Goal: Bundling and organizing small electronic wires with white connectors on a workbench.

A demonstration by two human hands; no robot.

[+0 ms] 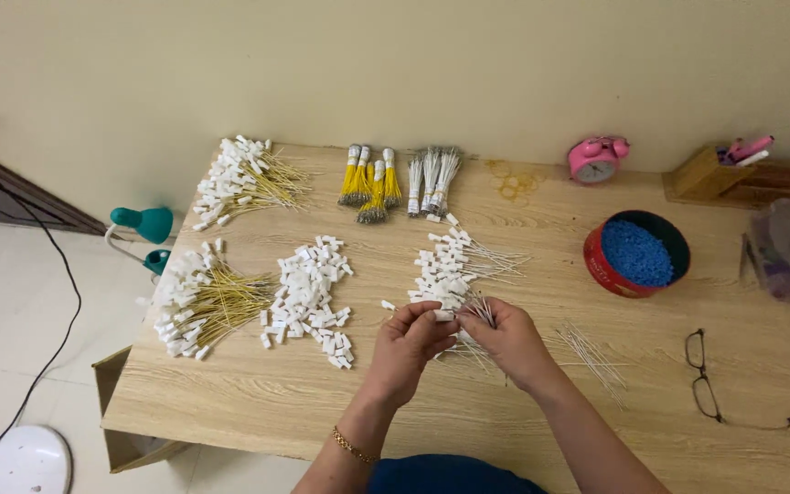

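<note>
Both hands meet low over the wooden surface (pixel 523 402): the left hand (pixel 409 343) has its fingers pinched on a small white connector (pixel 443 315), while the right hand (pixel 509 340) grips a bundle of thin white wires (pixel 482 309) (fanned upward from its fingers). Just beyond lies the pile of finished white wires (pixel 454 265); loose white connectors (pixel 308 297) sit left.

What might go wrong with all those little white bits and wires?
The right hand holds a bunch of thin white wires; some may slip out while the left hand pinches a small white cap. A sleeve or elbow might scatter the loose caps. The glasses lie near the table edge and might get knocked off.
</note>
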